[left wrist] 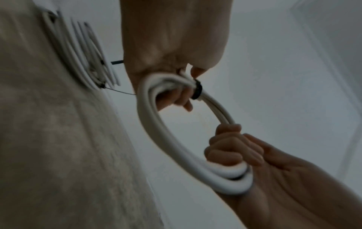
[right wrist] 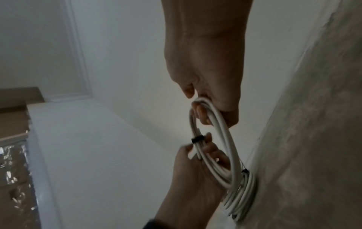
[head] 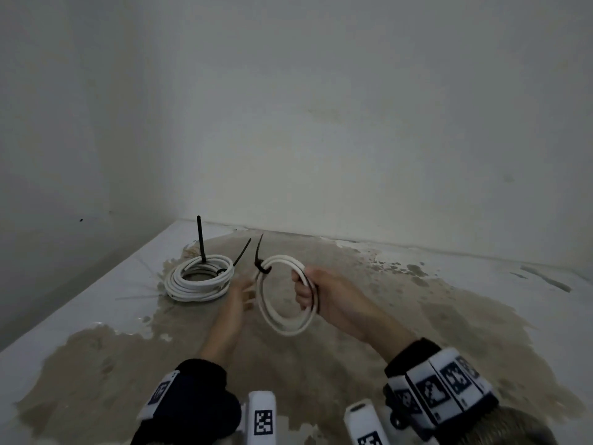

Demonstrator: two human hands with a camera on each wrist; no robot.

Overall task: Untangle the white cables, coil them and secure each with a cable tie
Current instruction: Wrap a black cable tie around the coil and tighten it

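I hold a white cable coil (head: pixel 286 329) upright above the floor, between both hands. My right hand (head: pixel 303 290) grips its right side with fingers curled through the ring (right wrist: pixel 201 111). My left hand (head: pixel 248 292) holds the left side, its fingers (left wrist: pixel 182 99) curled round the strands beside a black cable tie (head: pixel 262 268) that wraps the bundle (left wrist: pixel 197 91). The tie's tail sticks up. A second white coil (head: pixel 192 292) lies flat on the floor to the left, with black ties (head: pixel 201 239) standing up from it.
The floor (head: pixel 353 364) is a brown rough patch bordered by white surface. A white wall (head: pixel 321 123) rises behind, and another closes in on the left. The lying coil (right wrist: pixel 243 198) is close by my left hand.
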